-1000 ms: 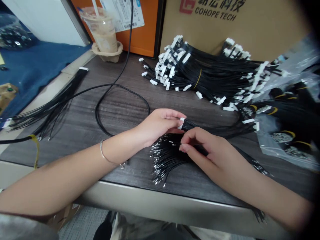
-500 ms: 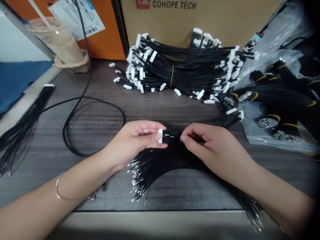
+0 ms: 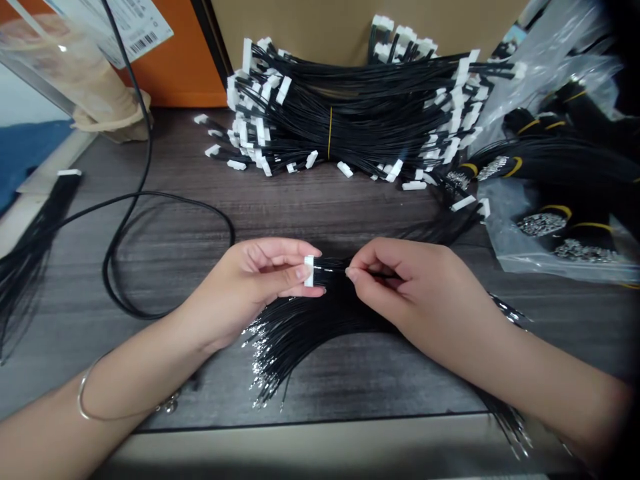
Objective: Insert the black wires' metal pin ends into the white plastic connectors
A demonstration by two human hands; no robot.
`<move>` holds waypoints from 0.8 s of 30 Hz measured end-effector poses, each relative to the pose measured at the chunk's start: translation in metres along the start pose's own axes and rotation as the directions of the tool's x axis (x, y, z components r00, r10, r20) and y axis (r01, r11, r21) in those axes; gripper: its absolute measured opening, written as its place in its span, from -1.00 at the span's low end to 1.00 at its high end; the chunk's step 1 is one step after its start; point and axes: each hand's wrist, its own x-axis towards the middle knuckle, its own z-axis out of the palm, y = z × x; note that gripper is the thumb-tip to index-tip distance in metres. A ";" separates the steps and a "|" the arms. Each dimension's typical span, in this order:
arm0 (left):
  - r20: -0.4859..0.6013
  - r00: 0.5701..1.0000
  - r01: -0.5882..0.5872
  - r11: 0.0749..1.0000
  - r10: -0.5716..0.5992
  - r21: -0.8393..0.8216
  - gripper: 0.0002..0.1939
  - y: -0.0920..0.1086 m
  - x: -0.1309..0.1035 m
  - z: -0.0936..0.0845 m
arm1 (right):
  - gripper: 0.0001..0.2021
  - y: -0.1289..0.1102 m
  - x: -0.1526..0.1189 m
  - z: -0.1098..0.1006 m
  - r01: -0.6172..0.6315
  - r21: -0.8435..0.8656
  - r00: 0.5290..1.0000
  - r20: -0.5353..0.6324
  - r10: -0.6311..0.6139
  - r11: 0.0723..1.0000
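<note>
My left hand (image 3: 265,273) pinches a small white connector (image 3: 309,271) between thumb and fingers. Black wires run from the connector's right side toward my right hand (image 3: 395,280). The fingertips of my right hand are closed on a thin black wire (image 3: 333,269) a short way right of the connector. Beneath both hands lies a bundle of loose black wires (image 3: 305,327), its silvery terminal ends fanned out at the left. More wire ends show beyond my right forearm, near the table's front edge.
Behind the hands lies a banded stack of black cables (image 3: 350,127) with white connectors. Clear bags (image 3: 505,247) with wire bundles are at the right. At the left are a looped black cord (image 3: 120,227), a wire bunch (image 3: 37,233) and a drink cup (image 3: 75,73).
The view has shifted, so most things sit further left and the back stack higher. My right fingertips are slightly nearer the connector. Both hands keep their pinch.
</note>
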 end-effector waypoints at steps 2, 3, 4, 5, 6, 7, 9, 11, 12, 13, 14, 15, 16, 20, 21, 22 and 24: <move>-0.004 1.000 -0.002 1.000 0.002 -0.007 -0.84 0.000 0.001 0.000 | -0.87 0.001 0.000 0.000 0.006 -0.007 1.000 0.005 -0.005 1.000; -0.005 1.000 -0.001 1.000 0.001 -0.010 -0.84 -0.001 0.001 0.000 | -0.87 0.001 0.000 0.001 0.007 -0.012 1.000 0.010 -0.007 1.000; -0.006 1.000 0.000 1.000 0.000 -0.013 -0.84 -0.001 0.001 0.000 | -0.87 0.001 0.000 0.001 0.007 -0.015 1.000 0.015 -0.006 1.000; -0.007 1.000 0.003 1.000 -0.003 -0.014 -0.84 -0.001 0.002 0.000 | -0.87 0.001 0.000 0.001 0.004 -0.018 1.000 0.020 -0.003 1.000; -0.008 1.000 0.004 1.000 -0.004 -0.011 -0.84 -0.001 0.002 0.000 | -0.87 0.001 0.000 0.001 0.000 -0.019 1.000 0.022 0.000 1.000; -0.007 1.000 0.002 1.000 -0.002 -0.006 -0.84 -0.001 0.002 0.000 | -0.86 0.001 0.000 0.001 -0.004 -0.018 1.000 0.025 0.004 1.000; -0.004 1.000 -0.009 1.000 0.009 0.008 -0.84 -0.001 0.001 0.000 | -0.86 0.000 0.001 0.000 -0.014 -0.013 1.000 0.028 0.014 1.000; 0.001 1.000 -0.021 1.000 0.021 0.023 -0.83 -0.001 0.001 0.000 | -0.86 -0.001 0.001 -0.001 -0.020 -0.006 0.999 0.033 0.020 1.000; 0.004 1.000 -0.025 0.999 0.025 0.029 -0.83 -0.001 0.001 -0.001 | -0.86 -0.001 0.001 -0.001 -0.021 -0.002 0.999 0.037 0.021 1.000; 0.007 1.000 -0.027 0.999 0.027 0.033 -0.83 -0.001 0.001 -0.001 | -0.86 -0.001 0.001 -0.001 -0.020 0.000 0.999 0.037 0.020 1.000; 0.008 1.000 -0.028 0.999 0.027 0.036 -0.83 -0.001 0.001 -0.001 | -0.85 -0.002 0.001 -0.002 -0.017 0.000 0.999 0.035 0.017 1.000; 0.011 1.000 -0.030 0.999 0.029 0.037 -0.83 -0.002 0.000 -0.001 | -0.85 -0.002 0.001 -0.002 -0.015 -0.001 0.999 0.034 0.015 1.000; 0.014 0.999 -0.033 0.999 0.032 0.036 -0.83 -0.002 0.000 -0.002 | -0.85 -0.002 0.001 -0.002 -0.015 -0.002 0.999 0.033 0.015 1.000; 0.035 0.998 -0.043 0.999 0.042 0.020 -0.84 -0.002 0.000 -0.002 | -0.86 -0.002 0.000 -0.002 -0.023 -0.010 0.999 0.042 0.023 1.000; 0.043 0.998 -0.047 0.999 0.046 0.019 -0.84 -0.003 0.000 -0.002 | -0.86 -0.001 0.000 -0.001 -0.023 -0.009 0.999 0.044 0.023 1.000; 0.050 0.998 -0.051 0.998 0.050 0.021 -0.85 -0.003 0.000 -0.002 | -0.86 -0.001 0.000 0.000 -0.021 -0.005 0.999 0.047 0.022 1.000; 0.061 0.996 -0.061 0.998 0.059 0.031 -0.85 -0.004 0.000 -0.002 | -0.86 -0.001 -0.001 0.002 -0.016 0.003 0.999 0.051 0.016 1.000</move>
